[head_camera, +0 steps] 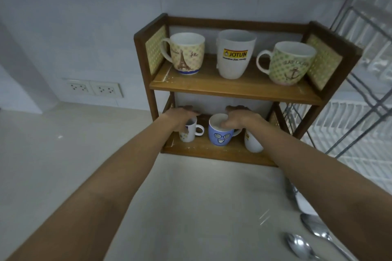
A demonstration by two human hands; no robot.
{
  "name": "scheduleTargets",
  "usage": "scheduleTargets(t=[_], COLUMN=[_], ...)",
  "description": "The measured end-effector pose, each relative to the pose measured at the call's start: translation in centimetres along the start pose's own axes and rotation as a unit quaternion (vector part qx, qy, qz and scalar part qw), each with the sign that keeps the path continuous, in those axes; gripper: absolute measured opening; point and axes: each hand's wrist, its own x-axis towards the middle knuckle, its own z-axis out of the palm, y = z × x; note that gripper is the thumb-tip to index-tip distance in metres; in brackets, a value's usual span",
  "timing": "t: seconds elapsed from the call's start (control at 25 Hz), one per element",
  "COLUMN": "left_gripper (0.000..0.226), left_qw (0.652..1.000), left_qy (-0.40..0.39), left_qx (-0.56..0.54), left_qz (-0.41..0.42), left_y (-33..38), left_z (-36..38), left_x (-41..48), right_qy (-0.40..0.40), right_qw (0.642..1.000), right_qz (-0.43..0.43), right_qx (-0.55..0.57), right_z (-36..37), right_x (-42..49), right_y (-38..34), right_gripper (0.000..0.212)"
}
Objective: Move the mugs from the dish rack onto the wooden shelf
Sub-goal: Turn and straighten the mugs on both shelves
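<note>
The wooden shelf [233,89] stands against the wall. Its top board carries an Eiffel Tower mug [186,54], a white Jotun mug [234,54] and a green anchor mug [291,63]. On the bottom board my left hand [180,117] grips the rim of a small white mug [189,132]. Beside it my right hand [235,118] holds the rim of a blue face mug [220,135]. Another white mug [252,142] stands to the right, partly hidden by my right forearm.
The wire dish rack [360,95] stands at the right of the shelf. Spoons [305,237] lie on the counter at the lower right. Two wall sockets [93,89] sit to the left of the shelf.
</note>
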Motion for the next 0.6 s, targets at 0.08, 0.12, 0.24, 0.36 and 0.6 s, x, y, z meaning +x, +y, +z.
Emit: scheduleTargets(t=[0.08,0.12,0.24,0.36,0.6], left_gripper=[0.074,0.072,0.061,0.054,0.084], left_qw=[1.0,0.999,0.999,0.999,0.997], left_qy=[-0.024,-0.031,-0.035,-0.04,-0.068], left_qx=[0.006,0.009,0.011,0.001,-0.025], left_qz=[0.001,0.007,0.008,0.001,-0.019], left_y=[0.5,0.7,1.1,1.1,1.0], left_z=[0.2,0.2,0.4,0.3,0.1], left_x=[1.4,1.8,2.6,2.9,3.2], right_qy=[-0.024,-0.035,-0.065,-0.037,-0.011], right_qw=[0.999,0.999,0.997,0.998,0.998], right_qz=[0.009,0.009,-0.021,-0.054,-0.026], right_qx=[-0.027,-0.036,-0.029,-0.021,0.057], right_z=[0.2,0.3,0.2,1.2,-0.1], right_x=[1.4,2.0,3.1,3.3,2.3], right_y=[-0.5,-0.7,-0.5,0.3,3.4], right_gripper=[0.091,0.096,0.094,0.089,0.095])
